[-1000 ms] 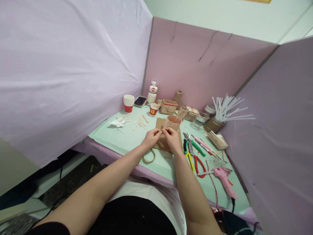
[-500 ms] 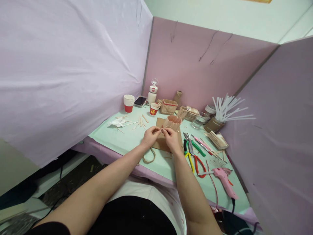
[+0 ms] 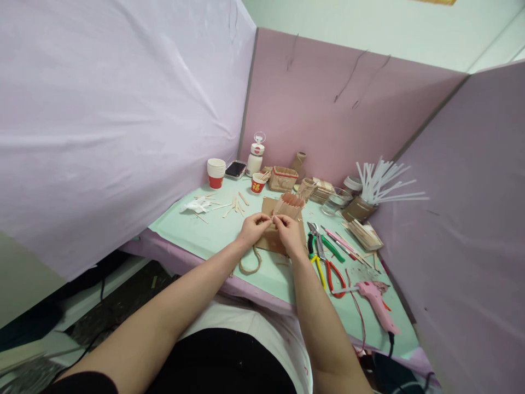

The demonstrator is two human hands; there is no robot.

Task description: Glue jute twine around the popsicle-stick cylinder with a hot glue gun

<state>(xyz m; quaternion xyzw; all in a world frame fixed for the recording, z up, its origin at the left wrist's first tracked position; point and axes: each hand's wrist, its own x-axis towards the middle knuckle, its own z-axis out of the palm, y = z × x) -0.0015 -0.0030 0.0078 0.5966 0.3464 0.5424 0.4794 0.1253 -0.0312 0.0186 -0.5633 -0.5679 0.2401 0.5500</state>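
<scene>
My left hand and my right hand meet fingertip to fingertip over a brown cardboard sheet. Both are closed in a pinch on a thin twine, whose loose length curls down onto the table below my left hand. The short bit between the fingertips is hardly visible. Just behind my right hand stands a round holder made of wooden sticks, with its lower part partly hidden by the fingers.
Right of my arm lie pliers, pens and a pink glue gun. Glue sticks, a glass bowl, a stick basket, a bottle and paper cups line the back. Loose sticks lie left.
The fingertips have shifted very slightly, and the twine loop that showed above them is no longer seen there. Everything else on the table stays put.
</scene>
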